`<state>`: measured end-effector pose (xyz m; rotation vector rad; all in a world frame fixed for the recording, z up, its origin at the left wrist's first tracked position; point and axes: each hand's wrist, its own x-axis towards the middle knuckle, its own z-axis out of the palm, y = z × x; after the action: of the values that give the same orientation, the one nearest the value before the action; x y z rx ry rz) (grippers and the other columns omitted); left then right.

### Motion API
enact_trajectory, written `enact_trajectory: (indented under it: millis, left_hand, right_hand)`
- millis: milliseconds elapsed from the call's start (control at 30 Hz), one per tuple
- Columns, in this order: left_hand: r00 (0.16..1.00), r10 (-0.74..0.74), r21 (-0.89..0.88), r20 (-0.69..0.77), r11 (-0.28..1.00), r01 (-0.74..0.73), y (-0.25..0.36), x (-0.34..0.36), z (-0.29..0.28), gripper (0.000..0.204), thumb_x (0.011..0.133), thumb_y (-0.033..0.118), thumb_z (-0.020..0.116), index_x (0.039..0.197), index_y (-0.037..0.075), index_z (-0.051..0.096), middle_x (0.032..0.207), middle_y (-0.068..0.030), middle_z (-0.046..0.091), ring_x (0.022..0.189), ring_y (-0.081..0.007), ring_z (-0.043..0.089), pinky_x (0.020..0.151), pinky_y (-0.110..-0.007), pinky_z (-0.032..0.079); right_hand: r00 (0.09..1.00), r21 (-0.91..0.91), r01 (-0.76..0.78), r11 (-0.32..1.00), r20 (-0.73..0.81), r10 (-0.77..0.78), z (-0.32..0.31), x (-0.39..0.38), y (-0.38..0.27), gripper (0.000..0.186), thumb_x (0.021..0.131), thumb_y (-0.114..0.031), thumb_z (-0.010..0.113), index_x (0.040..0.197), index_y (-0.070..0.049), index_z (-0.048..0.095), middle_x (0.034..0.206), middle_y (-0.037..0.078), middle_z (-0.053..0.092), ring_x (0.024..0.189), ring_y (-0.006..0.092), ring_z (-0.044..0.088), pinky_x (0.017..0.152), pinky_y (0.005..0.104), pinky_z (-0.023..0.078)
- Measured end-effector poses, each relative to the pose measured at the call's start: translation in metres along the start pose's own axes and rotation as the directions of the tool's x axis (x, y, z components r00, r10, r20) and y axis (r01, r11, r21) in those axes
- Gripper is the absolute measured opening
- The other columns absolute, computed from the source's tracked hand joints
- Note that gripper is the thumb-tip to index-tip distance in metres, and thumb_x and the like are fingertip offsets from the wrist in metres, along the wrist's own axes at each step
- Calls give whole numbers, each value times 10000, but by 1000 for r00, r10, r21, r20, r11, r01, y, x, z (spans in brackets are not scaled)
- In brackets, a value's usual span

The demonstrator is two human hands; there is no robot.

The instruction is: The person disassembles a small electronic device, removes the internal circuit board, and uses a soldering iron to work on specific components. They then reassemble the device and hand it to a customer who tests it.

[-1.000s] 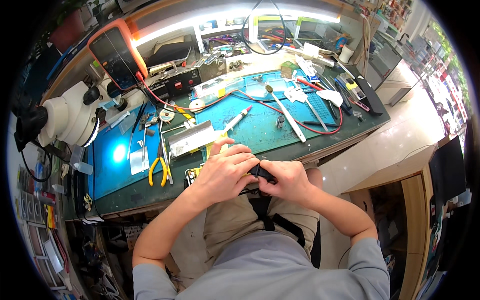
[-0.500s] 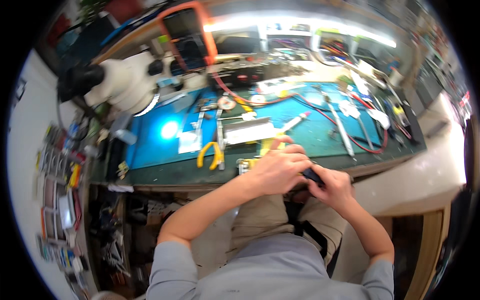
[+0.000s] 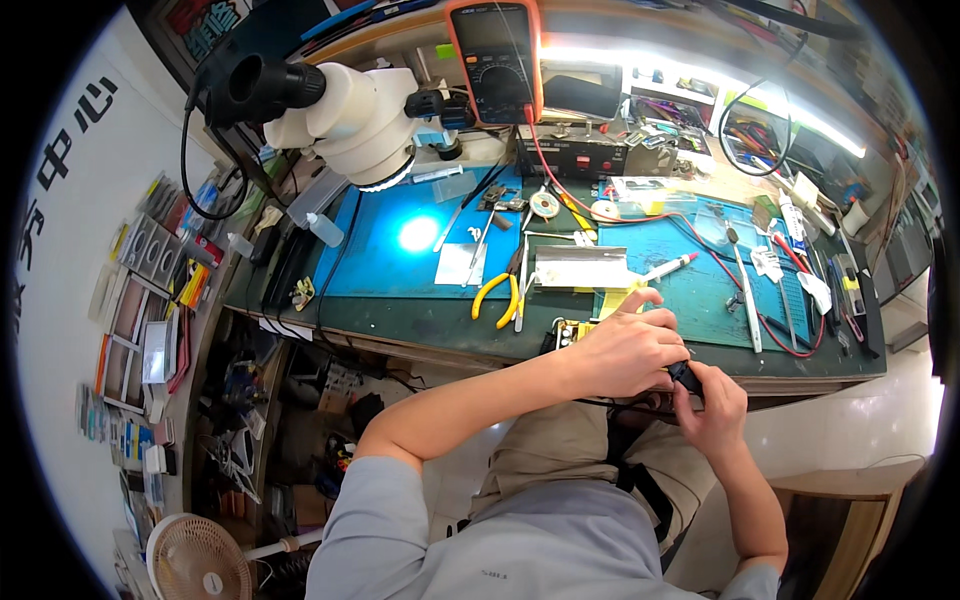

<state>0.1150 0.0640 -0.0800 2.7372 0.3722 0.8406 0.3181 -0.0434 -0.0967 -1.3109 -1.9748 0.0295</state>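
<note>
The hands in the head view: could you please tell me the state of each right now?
Left hand: at the black part; whether it grips cannot be told.
Right hand: closed, holding the black part.

Lettering in view
Big dark characters on the white wall, pale ones on a dark sign, small print on the orange meter and grey shirt.

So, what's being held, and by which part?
A small black object: the right hand grips its right end; the left hand is at its left end, grip hidden.
</note>
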Motion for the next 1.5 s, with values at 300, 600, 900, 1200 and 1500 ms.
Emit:
enact_trajectory:
  millis: [300,600,900,1200,1500]
  left_hand:
    - [1000,-6,-15,9,1000,6,-1,1,-1,328,779,293,826,1042,121,731,960,10,700,1088,-158,627,1127,-465,310]
    - [996,-65,375,62,926,37,22,1,-3,869,687,380,856,1439,85,535,1387,-68,591,1299,-222,546,1197,-477,311]
    - [879,-467,-675,91,620,400,80,-111,-42,691,890,458,760,1406,40,569,1195,-109,687,1125,-288,654,986,-408,498]
    - [294,-954,-149,66,282,948,89,-327,44,211,984,171,639,1130,32,700,1006,-179,732,907,-392,696,802,-455,559]
    - [636,-760,208,-133,605,768,24,-428,106,208,906,99,697,1108,62,731,982,-115,742,858,-366,695,803,-439,548]
  right_hand:
    - [999,-82,-28,996,22,30,2,-5,9,294,766,-51,766,1040,-39,663,788,134,635,659,318,632,584,386,507]
    - [666,591,-745,308,649,368,-43,-22,-48,296,1001,-105,612,1271,11,575,948,-1,588,794,58,509,707,212,419]
    - [892,865,-452,219,428,147,6,-23,-106,288,1023,-46,592,1281,8,476,1106,100,684,1009,169,666,852,307,540]
    - [862,530,-316,787,508,5,34,-1,-107,505,929,-127,730,1377,-31,518,1107,94,683,886,215,719,738,337,583]
    - [873,462,-148,874,477,-104,-4,40,-98,293,921,-124,727,1203,-66,671,891,58,691,764,238,692,640,341,562]
